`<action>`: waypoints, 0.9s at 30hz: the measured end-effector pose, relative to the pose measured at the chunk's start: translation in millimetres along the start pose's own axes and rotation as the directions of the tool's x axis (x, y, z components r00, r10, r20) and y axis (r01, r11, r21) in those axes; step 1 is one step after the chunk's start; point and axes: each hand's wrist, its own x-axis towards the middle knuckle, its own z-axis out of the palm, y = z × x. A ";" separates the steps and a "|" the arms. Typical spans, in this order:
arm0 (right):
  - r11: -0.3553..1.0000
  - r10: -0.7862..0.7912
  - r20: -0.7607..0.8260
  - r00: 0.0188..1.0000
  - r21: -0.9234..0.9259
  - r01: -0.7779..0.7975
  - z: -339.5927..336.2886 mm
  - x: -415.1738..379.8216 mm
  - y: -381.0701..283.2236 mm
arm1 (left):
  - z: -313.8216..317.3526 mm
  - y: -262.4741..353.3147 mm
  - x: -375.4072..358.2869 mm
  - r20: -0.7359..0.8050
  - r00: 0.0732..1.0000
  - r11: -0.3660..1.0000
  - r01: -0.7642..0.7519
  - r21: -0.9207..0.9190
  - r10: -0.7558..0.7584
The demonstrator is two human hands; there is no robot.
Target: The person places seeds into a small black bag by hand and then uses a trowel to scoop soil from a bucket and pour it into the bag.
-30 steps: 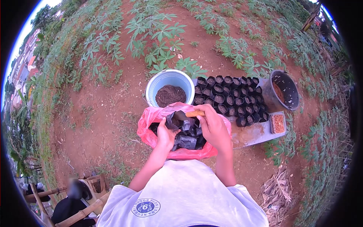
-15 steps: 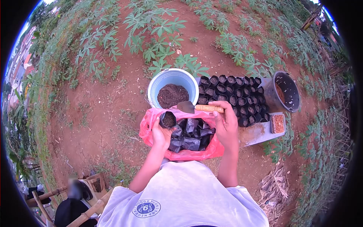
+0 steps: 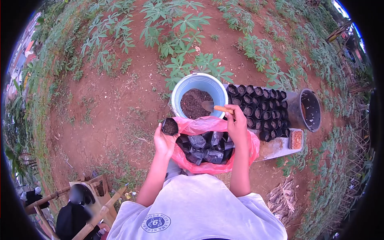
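My left hand (image 3: 165, 141) holds a black polybag (image 3: 170, 126) with dark soil showing at its mouth. In my right hand (image 3: 237, 122) is a small trowel (image 3: 222, 109), gripped by its wooden handle; its blade is over the soil (image 3: 195, 102) inside the light-blue bucket (image 3: 219, 86). Below both hands lies an open pink plastic bag (image 3: 252, 150) packed with folded black polybags (image 3: 198, 142).
Rows of soil-filled black polybags (image 3: 258, 114) stand on a board (image 3: 270, 151) at the right. Beside them are a dark bucket (image 3: 294, 110) and a clear box of orange-brown grains (image 3: 296, 140). A person in black (image 3: 74, 220) is near bamboo poles at lower left.
The trowel has moved from above the pink bag into the bucket. My left hand with its filled polybag has shifted slightly left, away from the bucket. The view has turned a little.
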 end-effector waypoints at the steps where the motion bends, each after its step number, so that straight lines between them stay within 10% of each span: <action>1: 0.999 -0.032 -0.005 0.999 -0.009 0.031 7.4 1.8 4.2 | -4.7 3.0 2.4 -0.004 1.000 1.000 0.000 -0.002 0.000; 27: 0.986 0.075 -0.178 0.981 -0.135 -0.100 104.0 26.9 87.9 | -20.4 57.6 51.9 0.037 0.987 0.986 0.151 0.070 -0.154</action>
